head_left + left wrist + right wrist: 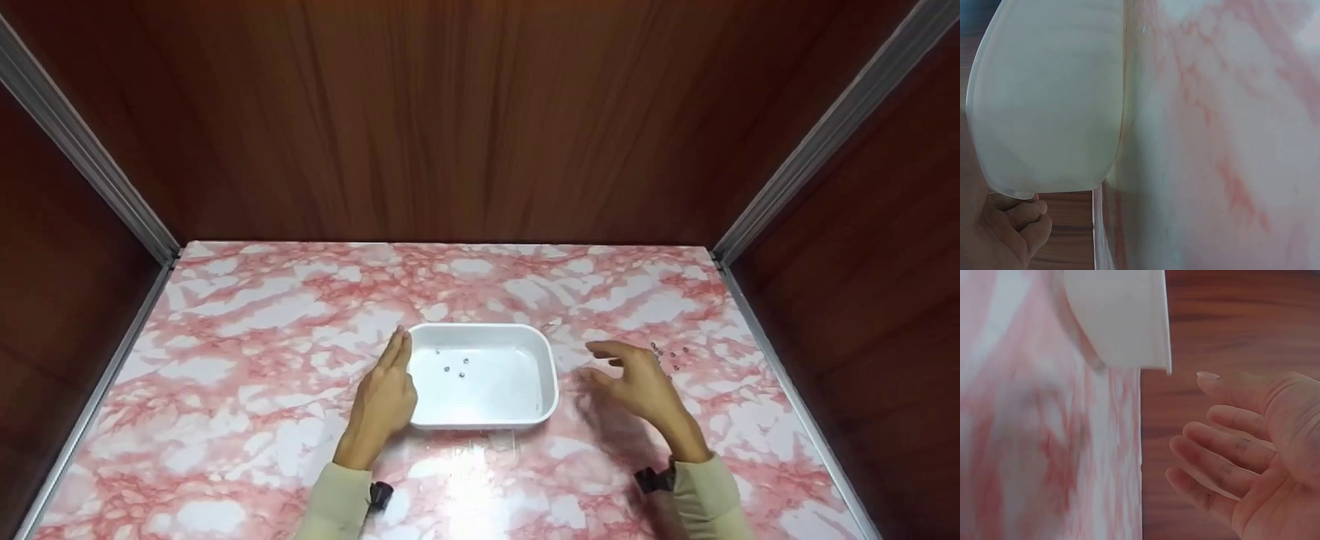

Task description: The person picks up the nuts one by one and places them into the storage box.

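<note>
A white rectangular tray (487,405) with rounded corners stands on the table. Inside it, toward the left, lie several tiny silvery pieces (461,375), too small to identify. My left hand (384,397) holds the tray's left rim, its fingers reaching along the far left corner. In the left wrist view, curled fingers (1030,222) show beside the tray wall (1050,112). To the right of the tray hangs my right hand (637,382), above the table, thumb and fingers spread apart. Nothing shows between its fingers in the right wrist view.
More of the tiny silvery pieces (673,355) are scattered on the table just right of the right hand. Red-and-white marbled covering spreads over the table (247,405). Brown wood-grain panels (450,135) rise at the back and both sides, with metal rails (810,150) at the corners.
</note>
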Action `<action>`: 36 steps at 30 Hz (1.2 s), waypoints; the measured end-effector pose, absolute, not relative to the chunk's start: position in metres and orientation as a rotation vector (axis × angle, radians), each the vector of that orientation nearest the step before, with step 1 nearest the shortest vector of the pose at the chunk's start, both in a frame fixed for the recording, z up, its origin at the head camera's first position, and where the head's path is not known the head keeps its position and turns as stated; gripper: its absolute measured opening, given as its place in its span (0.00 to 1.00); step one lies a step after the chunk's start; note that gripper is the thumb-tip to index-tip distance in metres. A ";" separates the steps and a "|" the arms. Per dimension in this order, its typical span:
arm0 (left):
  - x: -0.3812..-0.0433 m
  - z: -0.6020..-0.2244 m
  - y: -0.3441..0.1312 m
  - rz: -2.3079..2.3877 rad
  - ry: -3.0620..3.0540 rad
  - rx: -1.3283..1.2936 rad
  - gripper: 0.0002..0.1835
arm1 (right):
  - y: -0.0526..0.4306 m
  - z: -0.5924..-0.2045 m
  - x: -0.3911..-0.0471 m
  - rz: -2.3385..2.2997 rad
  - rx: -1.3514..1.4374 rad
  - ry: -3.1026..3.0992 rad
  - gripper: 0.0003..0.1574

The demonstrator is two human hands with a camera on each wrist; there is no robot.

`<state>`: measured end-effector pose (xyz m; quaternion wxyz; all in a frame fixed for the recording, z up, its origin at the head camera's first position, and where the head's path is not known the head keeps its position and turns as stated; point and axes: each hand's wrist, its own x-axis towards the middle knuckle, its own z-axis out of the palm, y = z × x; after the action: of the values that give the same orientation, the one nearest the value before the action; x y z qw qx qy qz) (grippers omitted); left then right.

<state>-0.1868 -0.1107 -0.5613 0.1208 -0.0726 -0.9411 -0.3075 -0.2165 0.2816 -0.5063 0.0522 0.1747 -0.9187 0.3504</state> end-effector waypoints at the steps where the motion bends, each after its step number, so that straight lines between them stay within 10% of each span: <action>1: -0.186 -0.562 -0.111 -0.901 -2.751 -0.210 0.30 | 0.286 -0.508 -0.215 1.051 0.516 -2.796 0.25; 36: -0.187 -0.562 -0.111 -0.931 -2.751 -0.200 0.30 | 0.396 -0.548 -0.207 0.545 0.379 -2.869 0.18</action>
<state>-0.1866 -0.1112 -0.5622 0.1151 -0.0681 -0.9387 -0.3178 -0.2070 0.3962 -0.5480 0.0985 0.1282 -0.9695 0.1841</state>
